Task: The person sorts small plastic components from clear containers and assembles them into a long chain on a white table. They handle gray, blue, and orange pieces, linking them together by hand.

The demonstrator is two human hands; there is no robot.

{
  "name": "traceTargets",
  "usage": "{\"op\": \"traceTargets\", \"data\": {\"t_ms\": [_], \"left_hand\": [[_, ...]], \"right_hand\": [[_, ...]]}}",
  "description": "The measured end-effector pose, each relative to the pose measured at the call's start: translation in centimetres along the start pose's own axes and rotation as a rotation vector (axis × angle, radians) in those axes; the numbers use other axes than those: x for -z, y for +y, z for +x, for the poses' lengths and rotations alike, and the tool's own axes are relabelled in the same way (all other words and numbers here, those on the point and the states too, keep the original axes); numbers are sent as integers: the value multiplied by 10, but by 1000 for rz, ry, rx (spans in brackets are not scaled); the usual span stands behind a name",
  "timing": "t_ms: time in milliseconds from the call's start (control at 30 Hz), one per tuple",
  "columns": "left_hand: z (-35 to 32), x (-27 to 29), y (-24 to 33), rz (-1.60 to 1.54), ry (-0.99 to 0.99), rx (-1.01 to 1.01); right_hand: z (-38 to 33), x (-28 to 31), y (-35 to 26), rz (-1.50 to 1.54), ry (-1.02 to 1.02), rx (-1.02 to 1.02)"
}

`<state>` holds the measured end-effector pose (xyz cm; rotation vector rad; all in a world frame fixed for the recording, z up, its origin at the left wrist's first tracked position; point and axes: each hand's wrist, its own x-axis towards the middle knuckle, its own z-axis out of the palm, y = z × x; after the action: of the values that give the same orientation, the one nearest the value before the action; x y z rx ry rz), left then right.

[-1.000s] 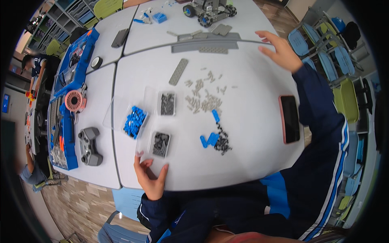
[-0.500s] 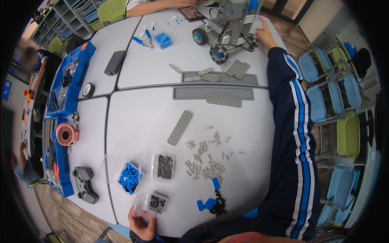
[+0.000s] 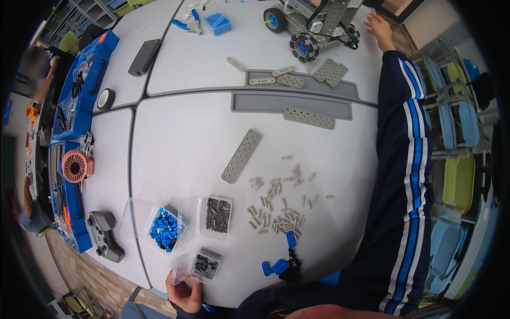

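Observation:
My left hand [image 3: 185,295] is at the near table edge, its fingers curled around the raised lid of a small clear box [image 3: 205,265] of dark grey pieces. My right hand [image 3: 379,32] reaches to the far right, fingers stretched out, beside a grey wheeled robot model [image 3: 324,26]. Clear boxes of blue pieces [image 3: 164,231] and dark grey pins [image 3: 217,215] stand just beyond the left hand. Loose light-grey pins [image 3: 287,219] lie scattered to their right. Nearer me are joined blue pieces [image 3: 277,267] and black pieces [image 3: 291,269].
Perforated grey plates [image 3: 330,72] lie around the table trays [image 3: 255,103], with a long grey plate [image 3: 241,156] nearer. At left are a game controller [image 3: 104,236], pink fan [image 3: 77,166], tape roll [image 3: 106,99] and blue cases [image 3: 94,87]. Blue-handled pliers [image 3: 188,24] lie farther back.
The view has shifted, so the table appears farther up and the person across has left the picture. My right hand has moved slightly right, away from the robot model. My left hand stays at the box.

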<state>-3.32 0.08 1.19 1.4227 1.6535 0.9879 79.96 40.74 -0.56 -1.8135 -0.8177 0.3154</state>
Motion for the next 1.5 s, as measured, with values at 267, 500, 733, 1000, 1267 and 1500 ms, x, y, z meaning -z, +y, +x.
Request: {"op": "traceTargets", "data": {"t_ms": [267,500,733,1000,1267,1500], "left_hand": [[17,-18,12,-60,-24,3],[21,-14,5,-53,-100,-71],[22,-20,13,-94,-94,-113],[20,-19,5,-122,-126,-186],[23,-14,-3,-186,-203,-252],[23,-14,0,-284,-177,-297]], "right_hand": [[-36,93,13,117,367,89],[-78,120,27,536,299,-59],[-106,138,-8,678,167,-74],[-128,171,-40,766,89,-125],[-180,177,-43,793,119,-182],[-261,194,-57,701,-34,-156]]}}
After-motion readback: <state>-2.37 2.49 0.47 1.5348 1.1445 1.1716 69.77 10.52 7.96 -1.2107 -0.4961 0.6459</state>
